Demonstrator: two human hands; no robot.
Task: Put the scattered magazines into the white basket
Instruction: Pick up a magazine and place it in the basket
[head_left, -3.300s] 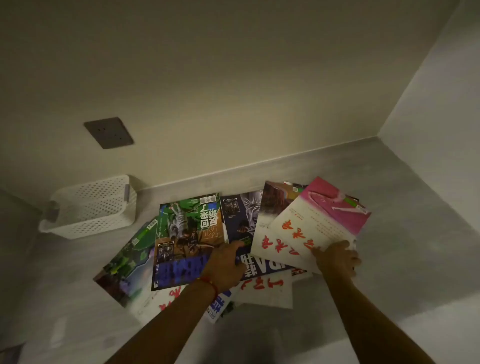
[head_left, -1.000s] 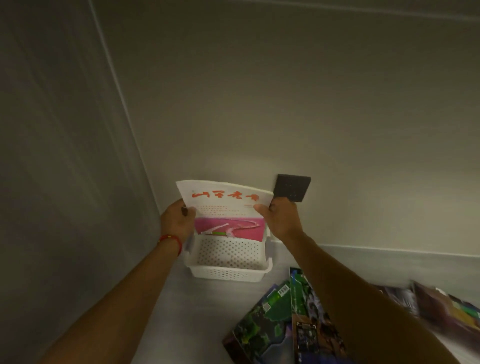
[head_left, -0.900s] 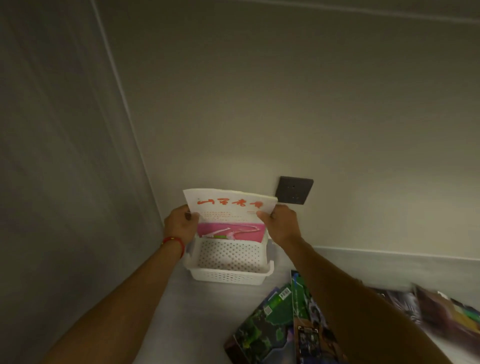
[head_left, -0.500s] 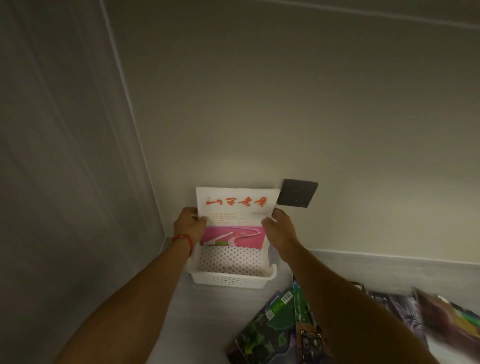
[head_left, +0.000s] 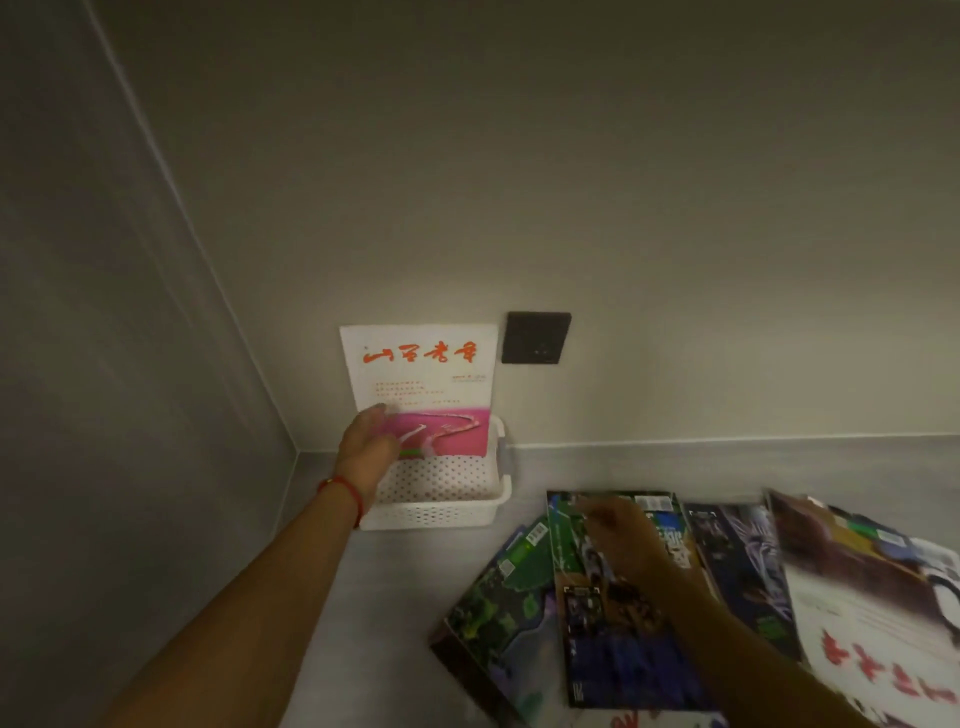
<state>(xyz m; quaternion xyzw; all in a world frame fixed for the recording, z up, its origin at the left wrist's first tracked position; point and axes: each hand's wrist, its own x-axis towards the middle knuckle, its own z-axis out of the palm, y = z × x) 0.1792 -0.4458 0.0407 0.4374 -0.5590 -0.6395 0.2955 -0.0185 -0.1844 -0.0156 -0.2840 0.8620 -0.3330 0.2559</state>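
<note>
The pink-and-white magazine (head_left: 420, 387) stands upright in the white basket (head_left: 441, 512), leaning on the wall, the left hand (head_left: 366, 447) steadying its lower edge. The right hand (head_left: 621, 530), blurred, seemingly loose-fingered, reaches over the floor magazines (head_left: 613, 613): thin, floppy, slick covers, best pinched at an edge or spine.

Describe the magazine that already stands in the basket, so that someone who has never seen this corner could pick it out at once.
Where the two walls meet, a white basket sits on the floor below a dark wall plate. The white and pink magazine stands upright in it against the wall, the left hand at its lower corner. Unlike the dark, glossy magazines lying flat under the right hand, it is mostly white with red brush lettering.
</note>
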